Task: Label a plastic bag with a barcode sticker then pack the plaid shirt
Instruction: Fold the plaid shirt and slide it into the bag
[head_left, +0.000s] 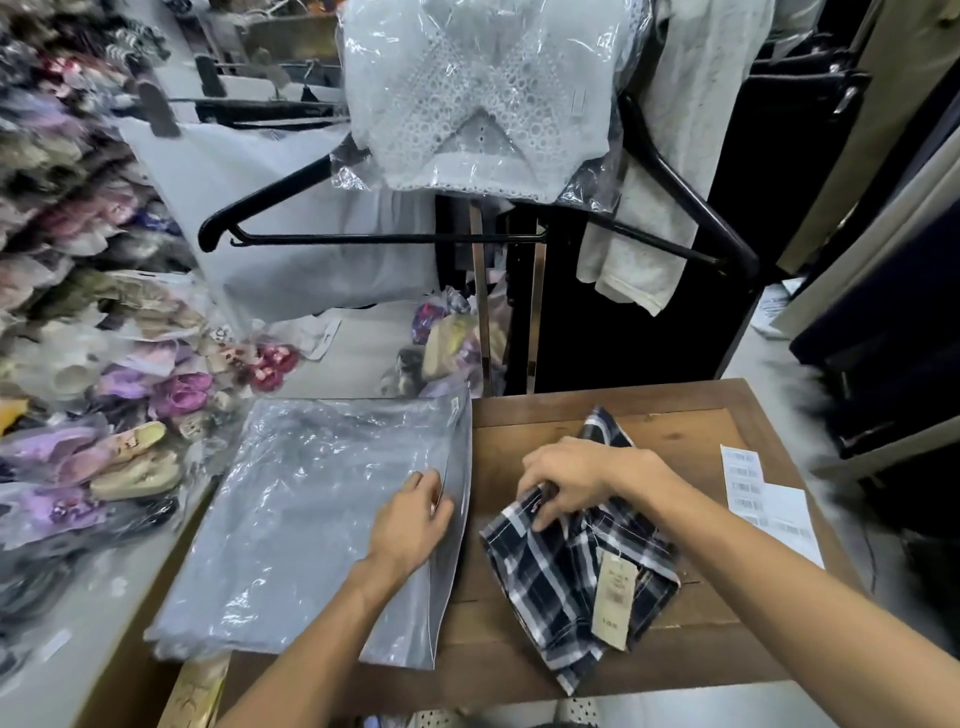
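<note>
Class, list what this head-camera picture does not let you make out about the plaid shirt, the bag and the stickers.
- Dark blue and white plaid shirt: its collar is hidden under the right hand.
- Beige paper hang tag: print too small to read.
- White barcode sticker sheet: codes blurred.
- Clear plastic bag stack: whether the top bag bears a sticker; glare, and the left hand covers its edge.

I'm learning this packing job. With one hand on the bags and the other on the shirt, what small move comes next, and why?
Probably the left hand peels up the top plastic bag edge; the barcode stickers still lie unused while the right hand grips the plaid shirt.
</note>
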